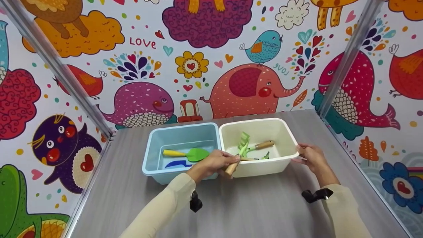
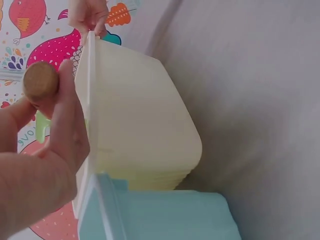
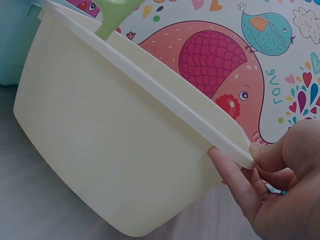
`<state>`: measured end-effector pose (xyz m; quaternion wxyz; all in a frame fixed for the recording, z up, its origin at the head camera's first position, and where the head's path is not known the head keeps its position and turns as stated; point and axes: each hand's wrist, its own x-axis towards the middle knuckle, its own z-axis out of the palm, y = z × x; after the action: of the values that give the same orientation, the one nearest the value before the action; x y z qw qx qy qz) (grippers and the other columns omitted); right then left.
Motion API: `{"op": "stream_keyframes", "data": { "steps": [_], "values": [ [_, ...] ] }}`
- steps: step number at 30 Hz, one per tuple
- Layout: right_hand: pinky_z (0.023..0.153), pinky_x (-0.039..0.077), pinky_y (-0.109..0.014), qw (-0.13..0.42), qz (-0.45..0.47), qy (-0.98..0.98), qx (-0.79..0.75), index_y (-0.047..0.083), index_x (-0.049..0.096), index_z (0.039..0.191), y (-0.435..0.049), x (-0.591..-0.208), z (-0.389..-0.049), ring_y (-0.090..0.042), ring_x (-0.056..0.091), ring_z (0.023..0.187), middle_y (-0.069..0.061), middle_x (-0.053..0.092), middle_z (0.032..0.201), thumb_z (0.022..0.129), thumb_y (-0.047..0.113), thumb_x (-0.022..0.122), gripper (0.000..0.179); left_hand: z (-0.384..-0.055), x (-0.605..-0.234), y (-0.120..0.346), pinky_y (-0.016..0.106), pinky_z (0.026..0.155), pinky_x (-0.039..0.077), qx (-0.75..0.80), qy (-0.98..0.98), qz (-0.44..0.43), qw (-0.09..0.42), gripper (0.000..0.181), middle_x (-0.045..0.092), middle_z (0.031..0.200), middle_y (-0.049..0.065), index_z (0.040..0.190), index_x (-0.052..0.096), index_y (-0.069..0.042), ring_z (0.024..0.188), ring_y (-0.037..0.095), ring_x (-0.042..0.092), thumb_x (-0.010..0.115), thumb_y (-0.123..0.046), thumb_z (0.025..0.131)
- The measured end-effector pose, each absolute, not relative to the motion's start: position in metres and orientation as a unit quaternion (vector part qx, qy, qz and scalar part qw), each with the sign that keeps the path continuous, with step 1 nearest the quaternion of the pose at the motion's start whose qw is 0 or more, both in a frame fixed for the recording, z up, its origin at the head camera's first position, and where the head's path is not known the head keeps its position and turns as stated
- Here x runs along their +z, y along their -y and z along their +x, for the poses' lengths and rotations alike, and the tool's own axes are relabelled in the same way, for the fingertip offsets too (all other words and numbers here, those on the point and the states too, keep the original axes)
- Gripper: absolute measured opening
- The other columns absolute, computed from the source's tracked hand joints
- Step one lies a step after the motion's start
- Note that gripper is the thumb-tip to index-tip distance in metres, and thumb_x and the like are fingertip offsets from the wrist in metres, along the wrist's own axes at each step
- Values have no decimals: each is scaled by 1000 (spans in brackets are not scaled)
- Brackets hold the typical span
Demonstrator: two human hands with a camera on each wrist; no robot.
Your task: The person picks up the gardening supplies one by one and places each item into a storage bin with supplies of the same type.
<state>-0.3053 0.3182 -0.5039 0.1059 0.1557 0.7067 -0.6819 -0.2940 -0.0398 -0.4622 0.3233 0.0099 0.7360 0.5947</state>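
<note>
My left hand (image 1: 216, 162) grips the wooden handle of a green hand rake (image 1: 244, 140) over the front left rim of the cream tub (image 1: 264, 168). In the left wrist view the round end of the wooden handle (image 2: 41, 81) sticks out between thumb and fingers. My right hand (image 1: 312, 158) pinches the cream tub's right front rim, thumb on top and fingers beneath, as the right wrist view shows. Inside that tub lie a wooden-handled green tool (image 1: 264, 144) and another green-tipped tool (image 1: 266, 156), partly hidden by the front wall.
A light blue tub (image 1: 152, 161) stands against the cream tub's left side. In it lie a green trowel (image 1: 197, 154) with a yellow handle and a blue tool (image 1: 176, 163). Both stand on a grey table (image 1: 257, 205), with printed panels and metal posts (image 1: 343, 59) around it.
</note>
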Motion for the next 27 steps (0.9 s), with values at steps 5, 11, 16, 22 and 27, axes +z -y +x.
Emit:
{"op": "stream_keyframes", "data": {
  "steps": [5, 11, 16, 22, 27],
  "values": [
    [80, 61, -27, 111, 157, -701, -686, -7, 30, 152, -319, -504, -306, -13, 64, 96, -8, 57, 122, 104, 17, 50, 57, -302, -462, 32, 31, 69, 62, 598, -741, -5, 305, 39, 64, 91, 3, 117, 71, 0, 76, 13, 64, 72, -30, 93],
    [79, 61, -27, 111, 157, -700, -688, -7, 29, 152, -318, -504, -307, -11, 64, 96, -8, 57, 123, 104, 17, 51, 58, -308, -462, 28, 29, 70, 61, 605, -736, -18, 303, 39, 63, 92, 2, 118, 71, 1, 79, 13, 63, 71, -29, 93],
    [77, 61, -26, 100, 154, -695, -695, -8, 30, 151, -318, -505, -306, -8, 66, 90, -2, 62, 112, 104, 15, 51, 57, -316, -462, 23, 29, 68, 60, 618, -730, -22, 290, 39, 63, 94, 3, 118, 71, 2, 83, 14, 63, 72, -28, 93],
    [77, 61, -26, 103, 156, -696, -693, -7, 30, 152, -317, -505, -306, -8, 66, 91, -4, 62, 115, 104, 17, 51, 57, -325, -463, 16, 32, 76, 61, 610, -742, -29, 278, 37, 65, 96, 3, 115, 72, 1, 91, 16, 63, 73, -29, 92],
    [79, 61, -27, 107, 161, -699, -689, -6, 31, 152, -318, -505, -306, -10, 66, 93, -8, 58, 122, 105, 18, 50, 56, -330, -465, 10, 35, 86, 59, 623, -727, -37, 285, 35, 66, 91, 0, 115, 72, 1, 91, 15, 62, 74, -24, 91]
  ]
}}
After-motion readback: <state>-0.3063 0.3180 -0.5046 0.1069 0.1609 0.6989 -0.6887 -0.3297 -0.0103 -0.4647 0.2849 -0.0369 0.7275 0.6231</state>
